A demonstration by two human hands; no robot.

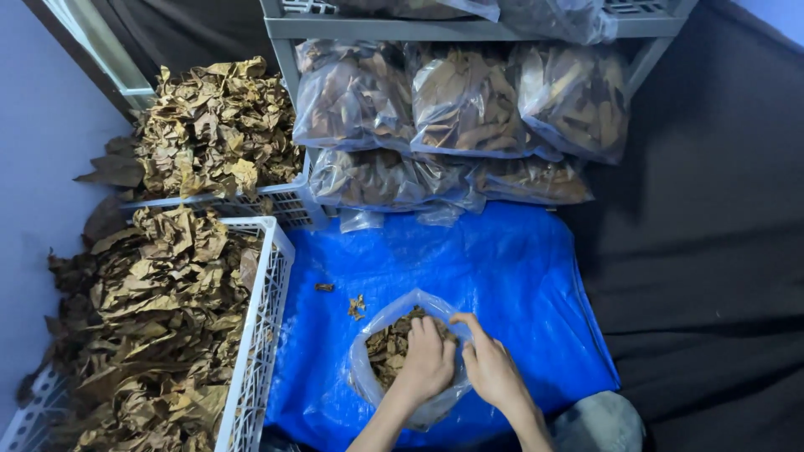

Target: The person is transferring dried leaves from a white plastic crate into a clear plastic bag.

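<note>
A clear plastic bag half full of crumbled dry leaves sits on the blue tarp, right in front of the person. The left hand is pushed into its mouth, fingers curled down onto the leaves; whether it grips any I can't quite tell. The right hand pinches the bag's rim, holding it open. The bag looks light, limp and slippery, the leaves brittle, so the rim is probably the best hold. A few crumbs lie beside it. To the left stand white crates heaped with leaves; behind, a shelf holds filled bags.
</note>
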